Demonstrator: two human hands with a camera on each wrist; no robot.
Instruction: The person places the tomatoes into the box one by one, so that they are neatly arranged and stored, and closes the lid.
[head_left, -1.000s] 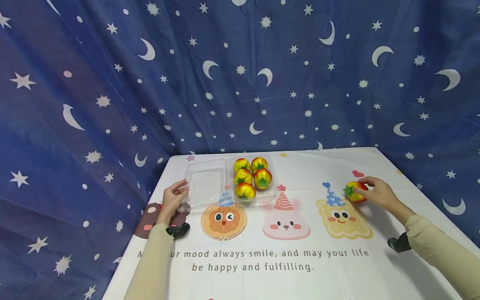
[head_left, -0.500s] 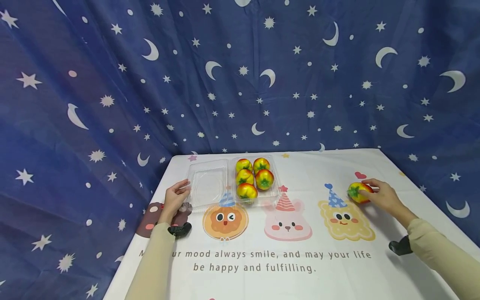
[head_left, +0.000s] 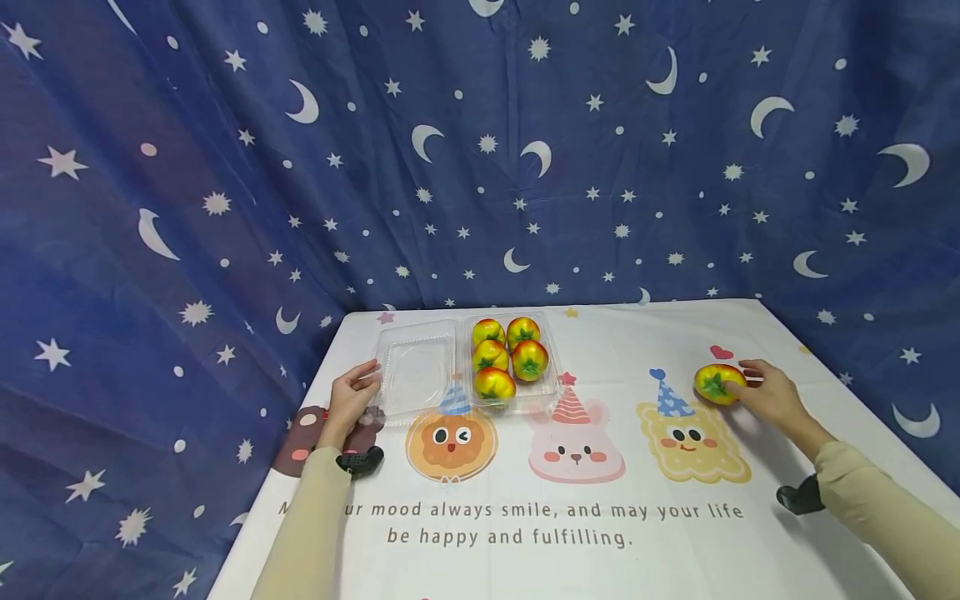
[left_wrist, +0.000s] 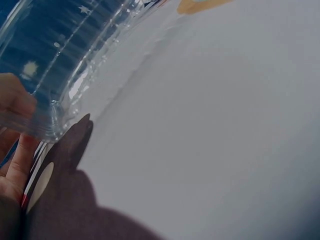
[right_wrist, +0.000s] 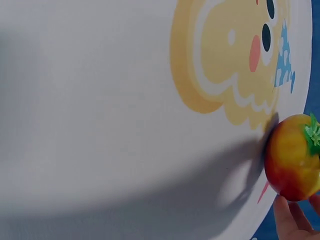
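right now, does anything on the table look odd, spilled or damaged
Nothing looks spilled or damaged. Only one fruit stands out: off to the right, touched by the right hand, it sits apart from the five similar fruits in the open clear container.

Grips the outer edge of a clear lid [head_left: 416,371] with the left hand [head_left: 351,396]. Touches the right end of a lone red-and-yellow fruit [head_left: 711,383] with the right hand [head_left: 774,402]. In the adjoining clear tray [head_left: 534,394]: five similar fruits [head_left: 529,361], three left, two right. Beneath: white printed tablecloth [head_left: 622,342]. Behind: blue star-patterned curtain [head_left: 465,167].
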